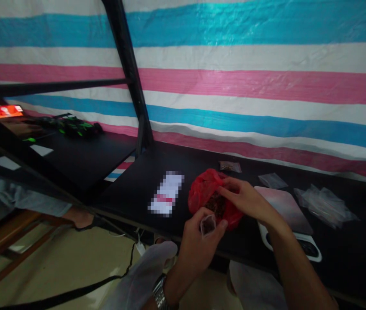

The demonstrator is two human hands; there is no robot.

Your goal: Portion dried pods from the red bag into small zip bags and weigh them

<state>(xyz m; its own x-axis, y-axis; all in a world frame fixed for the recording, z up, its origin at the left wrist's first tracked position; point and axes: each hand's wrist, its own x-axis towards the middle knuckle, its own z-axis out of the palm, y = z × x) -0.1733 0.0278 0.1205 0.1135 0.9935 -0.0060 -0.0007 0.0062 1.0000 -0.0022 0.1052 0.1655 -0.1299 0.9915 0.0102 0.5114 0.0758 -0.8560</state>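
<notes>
My left hand is closed round a small clear plastic bag, whose mouth stands open and faces up. Just beyond it, a red plastic bag lies on the black table with its top spread. Small brown pieces fill its opening; I cannot make out their kind. Over the right side of this opening is my right hand, thumb and fingers pinched at the red bag's edge. Under my right forearm, partly covered, lies a white scale with a pinkish-grey plate.
Flat clear bags lie piled at the right, with a single one nearby. A small filled packet rests behind the red bag. A blurred-out white item lies left. Black frame posts divide off another person's table.
</notes>
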